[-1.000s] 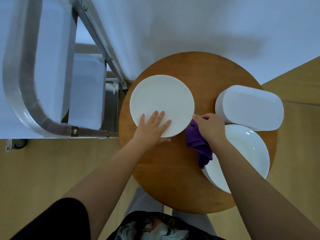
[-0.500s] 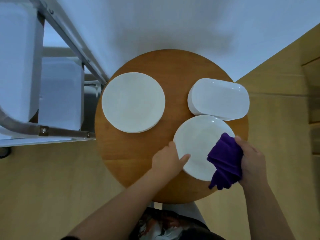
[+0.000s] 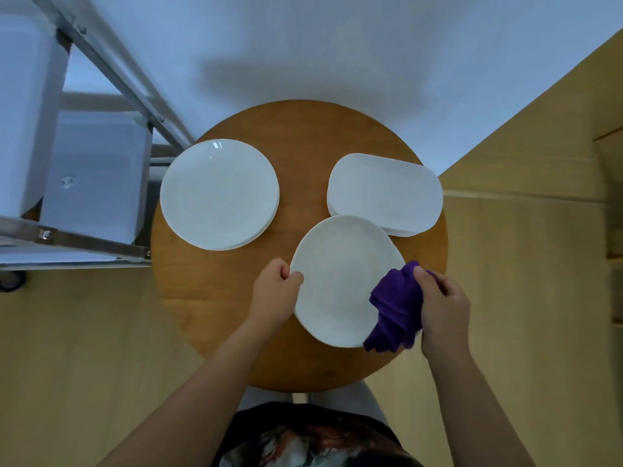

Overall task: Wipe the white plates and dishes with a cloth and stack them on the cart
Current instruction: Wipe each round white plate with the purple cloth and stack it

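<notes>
The left hand [image 3: 274,291] pinches the near-left rim of a smooth white round plate [image 3: 340,281]; the right hand [image 3: 443,306] grips a crumpled purple cloth [image 3: 396,310] against its right edge. Beyond the right hand sits a rounded oblong dish stack [image 3: 386,193], beyond the left a round plate stack [image 3: 219,193], all on the round wooden table [image 3: 303,129]. The metal cart [image 3: 84,183] stands far left.

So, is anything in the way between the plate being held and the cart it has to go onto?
Partly. The left hand grips the near plate by its edge, and the purple cloth is on its right side. The stack of round plates sits on the table between that plate and the cart, so the plate would probably need lifting over it.
</notes>
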Tool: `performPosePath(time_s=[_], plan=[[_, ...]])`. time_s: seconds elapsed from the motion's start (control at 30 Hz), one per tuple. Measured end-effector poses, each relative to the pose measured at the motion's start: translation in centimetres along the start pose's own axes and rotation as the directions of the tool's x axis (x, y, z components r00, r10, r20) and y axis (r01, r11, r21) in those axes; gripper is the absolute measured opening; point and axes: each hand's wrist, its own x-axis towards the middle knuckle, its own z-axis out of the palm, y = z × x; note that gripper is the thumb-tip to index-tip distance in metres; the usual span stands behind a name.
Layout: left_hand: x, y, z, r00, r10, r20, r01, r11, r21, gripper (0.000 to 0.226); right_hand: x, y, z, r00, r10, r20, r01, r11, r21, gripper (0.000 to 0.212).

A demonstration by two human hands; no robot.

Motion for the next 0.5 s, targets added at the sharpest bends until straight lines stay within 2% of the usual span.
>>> performPosePath(time_s=[0.07, 0.17, 0.27, 0.33, 0.37, 0.43, 0.5], plan=[[-0.8, 0.5, 0.8, 0.995, -0.104, 0.004, 0.103, 0.980, -0.171, 0.013, -0.1, 0.8, 0.3, 0.994, -0.112, 0.019, 0.114, 0.987, -0.117, 0.018], [-1.7, 1.1, 2.0, 0.972, -0.187, 0.142, 0.224, 0.917, -0.329, 0.031, -1.0, 2.1, 0.2, 0.905, -0.412, 0.108, 0.425, 0.854, -0.300, 0.040], [-2.2, 1.3, 2.2, 0.952, -0.242, 0.189, 0.301, 0.852, -0.427, 0.033, -1.3, 3.0, 0.1, 0.810, -0.556, 0.185, 0.586, 0.772, -0.244, 0.059], [-2.5, 1.4, 2.1, 0.946, -0.266, 0.187, 0.324, 0.822, -0.469, 0.035, -1.3, 3.4, 0.4, 0.812, -0.557, 0.176, 0.583, 0.789, -0.193, 0.068], [-2.6, 1.4, 2.1, 0.942, -0.279, 0.187, 0.336, 0.807, -0.485, 0.037, -1.4, 3.5, 0.6, 0.842, -0.516, 0.159, 0.539, 0.819, -0.196, 0.068], [-3.2, 1.5, 2.1, 0.937, -0.292, 0.193, 0.350, 0.771, -0.532, 0.041, -1.1, 3.4, 1.0, 0.929, -0.326, 0.175, 0.361, 0.903, -0.232, 0.061], [-3.8, 1.5, 2.1, 0.943, -0.268, 0.197, 0.332, 0.761, -0.557, 0.041, -0.2, 3.0, 1.6, 0.957, -0.163, 0.241, 0.242, 0.905, -0.350, 0.051]])
